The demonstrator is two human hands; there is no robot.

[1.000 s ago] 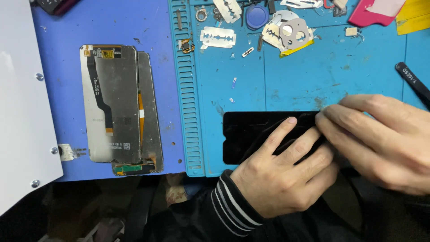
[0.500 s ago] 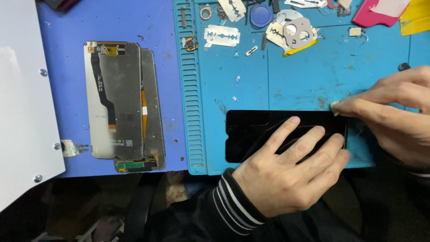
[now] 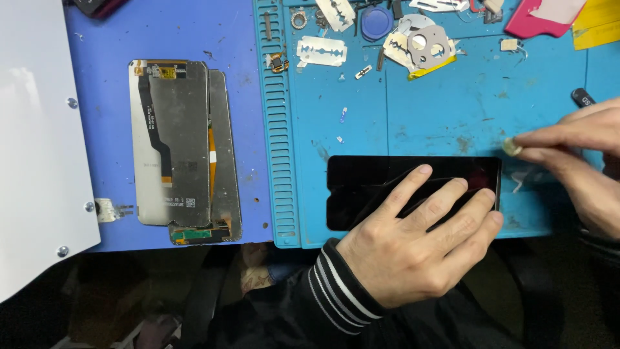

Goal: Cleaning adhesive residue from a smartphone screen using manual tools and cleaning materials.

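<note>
Here my left hand [image 3: 413,252] lies flat, fingers spread, on the screen [image 3: 361,187], long axis nine-to-three; my right hand [image 3: 575,158] pinches what looks like film [image 3: 523,174] at three.

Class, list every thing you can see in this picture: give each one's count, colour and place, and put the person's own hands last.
black phone screen: one, black, on the teal mat, front centre
clear film: one, transparent, at the screen's right end
teal mat: one, teal, right half of the bench
blue mat: one, blue, left of the teal mat
display panels: two, grey, stacked on the blue mat
razor blades: two, silver, top of the teal mat
white panel: one, white, far left
left hand: flat on the screen
right hand: fingers pinching the film
</note>
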